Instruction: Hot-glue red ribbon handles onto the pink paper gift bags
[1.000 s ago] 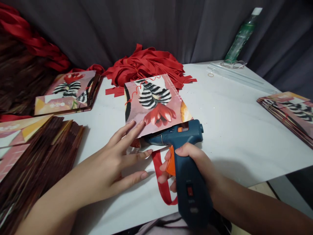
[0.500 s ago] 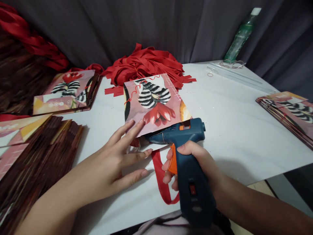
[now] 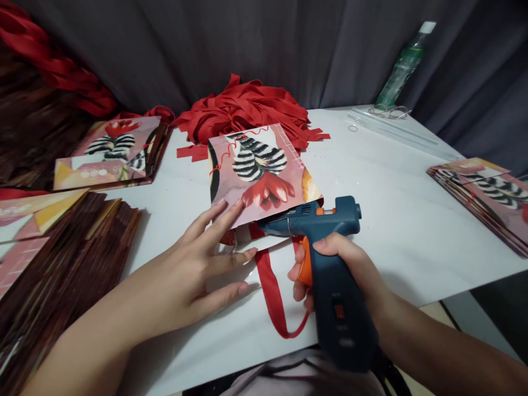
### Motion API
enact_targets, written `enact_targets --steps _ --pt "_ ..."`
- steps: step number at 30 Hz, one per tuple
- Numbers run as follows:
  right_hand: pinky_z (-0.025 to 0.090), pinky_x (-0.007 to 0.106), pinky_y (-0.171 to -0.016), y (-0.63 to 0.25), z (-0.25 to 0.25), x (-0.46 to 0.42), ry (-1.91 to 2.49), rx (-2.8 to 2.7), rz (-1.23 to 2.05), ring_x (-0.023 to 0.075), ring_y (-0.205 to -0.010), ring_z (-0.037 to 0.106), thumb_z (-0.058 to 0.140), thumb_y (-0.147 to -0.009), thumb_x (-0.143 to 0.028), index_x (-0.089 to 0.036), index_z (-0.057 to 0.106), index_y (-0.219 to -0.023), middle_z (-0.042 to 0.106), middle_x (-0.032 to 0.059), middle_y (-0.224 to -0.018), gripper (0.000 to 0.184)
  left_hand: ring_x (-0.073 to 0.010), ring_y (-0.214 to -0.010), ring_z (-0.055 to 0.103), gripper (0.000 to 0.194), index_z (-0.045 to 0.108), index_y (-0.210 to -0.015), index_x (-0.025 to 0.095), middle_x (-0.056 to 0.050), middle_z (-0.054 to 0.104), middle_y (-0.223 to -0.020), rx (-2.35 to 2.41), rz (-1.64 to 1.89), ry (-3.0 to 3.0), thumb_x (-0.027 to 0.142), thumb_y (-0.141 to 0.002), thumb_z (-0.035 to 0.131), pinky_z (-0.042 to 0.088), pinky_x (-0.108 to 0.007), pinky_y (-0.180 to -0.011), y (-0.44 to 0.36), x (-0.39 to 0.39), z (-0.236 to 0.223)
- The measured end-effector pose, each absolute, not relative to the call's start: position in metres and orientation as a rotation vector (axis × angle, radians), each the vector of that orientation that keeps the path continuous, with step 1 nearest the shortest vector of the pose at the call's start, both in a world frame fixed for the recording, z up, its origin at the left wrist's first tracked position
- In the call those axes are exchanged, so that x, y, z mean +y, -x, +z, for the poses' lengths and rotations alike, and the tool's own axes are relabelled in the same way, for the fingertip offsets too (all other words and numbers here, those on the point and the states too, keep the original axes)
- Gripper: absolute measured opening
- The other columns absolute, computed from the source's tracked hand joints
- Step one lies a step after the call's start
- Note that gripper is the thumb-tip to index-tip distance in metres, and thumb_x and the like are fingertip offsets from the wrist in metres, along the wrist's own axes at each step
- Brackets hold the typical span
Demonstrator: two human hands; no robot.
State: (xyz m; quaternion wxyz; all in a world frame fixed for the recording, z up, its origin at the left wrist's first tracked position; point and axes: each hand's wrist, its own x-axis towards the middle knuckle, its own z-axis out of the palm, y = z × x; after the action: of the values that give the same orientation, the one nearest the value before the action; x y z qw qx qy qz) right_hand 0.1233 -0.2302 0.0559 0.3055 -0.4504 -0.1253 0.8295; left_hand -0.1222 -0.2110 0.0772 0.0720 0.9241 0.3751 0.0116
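My right hand is wrapped round the grip of a blue glue gun, fingers on its orange trigger. Its nozzle reaches under the top panel of a folded paper bag printed with a red flower and black-and-white stripes; the tip is hidden there. My left hand lies with fingers spread at the bag's near left edge. Two fingertips rest on the printed panel and another touches the lower layer at the mouth. A red ribbon loop hangs from the mouth toward me.
Behind the bag is a heap of red ribbons. Stacks of folded bags stand at left, back left and right. A green-labelled bottle and clear glue sticks lie toward the back right of the white table.
The glue gun has shifted right with my right hand, drawing its nozzle partly out from under the panel. More of the ribbon loop shows. My left hand stays almost in place.
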Motion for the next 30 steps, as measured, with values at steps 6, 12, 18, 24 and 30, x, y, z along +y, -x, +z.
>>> enact_targets --steps 6,12,18,24,30 --pt "0.045 0.026 -0.048 -0.13 0.06 -0.234 1.276 -0.287 2.127 0.0169 -0.053 0.06 0.062 -0.064 -0.039 -0.016 0.065 -0.072 0.068 0.0067 -0.065 0.025 -0.0403 -0.148 0.012 0.032 0.068 -0.12 0.032 0.007 -0.008 -0.164 1.107 0.147 -2.757 0.038 -0.09 0.057 0.034 -0.053 -0.113 0.125 -0.21 0.071" --pt "0.045 0.025 -0.05 -0.137 0.057 -0.24 1.294 -0.246 2.07 0.0166 -0.055 0.061 0.064 -0.064 -0.038 -0.016 0.067 -0.071 0.069 0.0052 -0.067 0.023 -0.0411 -0.147 0.015 0.033 0.068 -0.119 0.034 0.009 -0.005 -0.164 1.141 0.168 -2.721 0.04 -0.088 0.061 0.035 -0.053 -0.113 0.127 -0.211 0.067" --pt "0.045 0.025 -0.048 -0.14 0.052 -0.246 1.318 -0.308 2.074 0.0173 -0.053 0.061 0.068 -0.061 -0.042 -0.015 0.067 -0.069 0.069 0.0056 -0.065 0.028 -0.041 -0.148 0.014 0.033 0.068 -0.119 0.032 0.008 -0.005 -0.164 1.135 0.183 -2.715 0.043 -0.089 0.059 0.032 -0.055 -0.114 0.126 -0.212 0.065" --pt "0.047 0.025 -0.048 -0.134 0.052 -0.251 1.369 -0.414 1.952 0.0155 -0.05 0.059 0.074 -0.054 -0.04 -0.015 0.065 -0.068 0.065 0.0028 -0.061 0.03 -0.0417 -0.148 0.012 0.037 0.068 -0.122 0.028 0.001 -0.007 -0.165 1.144 0.185 -2.737 0.043 -0.089 0.058 0.032 -0.056 -0.114 0.124 -0.215 0.062" --pt "0.05 0.028 -0.051 -0.134 0.042 -0.26 1.472 -0.609 1.791 0.0171 -0.052 0.061 0.075 -0.061 -0.043 -0.015 0.065 -0.075 0.067 0.0046 -0.064 0.033 -0.0433 -0.147 0.011 0.039 0.068 -0.123 0.027 -0.002 -0.003 -0.165 1.151 0.209 -2.694 0.042 -0.087 0.061 0.029 -0.057 -0.115 0.122 -0.217 0.061"
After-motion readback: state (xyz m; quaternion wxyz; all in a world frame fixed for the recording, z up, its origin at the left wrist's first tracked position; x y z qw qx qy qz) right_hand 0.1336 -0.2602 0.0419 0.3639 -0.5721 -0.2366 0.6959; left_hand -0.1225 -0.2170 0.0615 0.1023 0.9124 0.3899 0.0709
